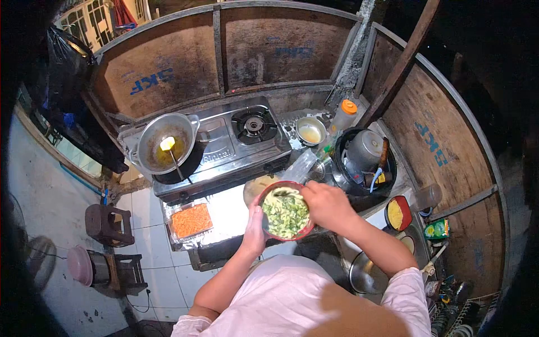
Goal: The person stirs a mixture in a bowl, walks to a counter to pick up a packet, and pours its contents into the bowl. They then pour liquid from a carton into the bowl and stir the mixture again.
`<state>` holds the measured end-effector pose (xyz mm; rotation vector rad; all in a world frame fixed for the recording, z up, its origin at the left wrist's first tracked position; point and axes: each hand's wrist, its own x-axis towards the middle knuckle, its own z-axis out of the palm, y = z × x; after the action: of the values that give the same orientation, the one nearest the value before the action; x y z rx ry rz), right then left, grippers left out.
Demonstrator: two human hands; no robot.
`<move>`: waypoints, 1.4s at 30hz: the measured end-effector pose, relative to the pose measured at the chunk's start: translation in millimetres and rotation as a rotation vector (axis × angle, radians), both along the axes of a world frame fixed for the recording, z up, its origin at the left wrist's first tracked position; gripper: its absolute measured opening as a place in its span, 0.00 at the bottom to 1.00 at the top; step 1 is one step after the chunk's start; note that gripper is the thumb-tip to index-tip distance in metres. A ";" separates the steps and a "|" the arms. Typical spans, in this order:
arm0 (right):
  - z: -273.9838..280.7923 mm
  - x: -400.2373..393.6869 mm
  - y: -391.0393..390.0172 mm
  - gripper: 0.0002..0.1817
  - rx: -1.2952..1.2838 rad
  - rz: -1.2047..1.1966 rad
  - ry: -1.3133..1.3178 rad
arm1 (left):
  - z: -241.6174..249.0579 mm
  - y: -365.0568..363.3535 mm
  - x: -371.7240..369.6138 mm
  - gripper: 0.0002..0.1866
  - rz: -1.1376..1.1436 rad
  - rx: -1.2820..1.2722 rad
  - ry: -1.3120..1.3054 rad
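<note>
A red-rimmed bowl (285, 216) with a chopped green and pale mixture is held in front of the body. My left hand (256, 231) is wrapped round its left side. At the bowl's upper right, my right hand (325, 205) is closed, its fingers at the rim; a dark utensil or shadow lies in the bowl near them, too unclear to tell. Behind and to the left, a metal pan (166, 144) with oil sits on the stove (216, 147), a ladle (174, 157) resting in it. A tray of orange crumbs (191, 221) lies left of the bowl.
A pot of pale liquid (310, 131), an orange-capped bottle (345, 115) and a black basin of dishes (341, 168) stand at the back right. A bowl of yellow food (397, 213) is further right. Stools (109, 226) stand on the left floor. Wooden panels enclose the area.
</note>
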<state>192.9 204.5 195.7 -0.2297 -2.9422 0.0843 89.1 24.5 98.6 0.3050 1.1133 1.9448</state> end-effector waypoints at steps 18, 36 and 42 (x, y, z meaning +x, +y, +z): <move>28.1 22.7 1.3 0.08 0.038 0.269 -0.020 | -0.1 -10.3 -2.4 0.31 0.044 -0.060 0.000; 33.5 -25.6 2.2 0.11 -0.070 0.065 -0.721 | -24.6 -7.0 -1.8 0.29 0.029 -0.185 0.025; 25.8 -20.4 26.6 0.11 -0.388 -0.007 -0.538 | -16.3 -9.1 -4.9 0.29 -0.033 -0.029 0.018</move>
<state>172.6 231.1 221.5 -0.3651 -3.4292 0.6993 84.1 15.4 82.3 0.3237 1.1399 1.8986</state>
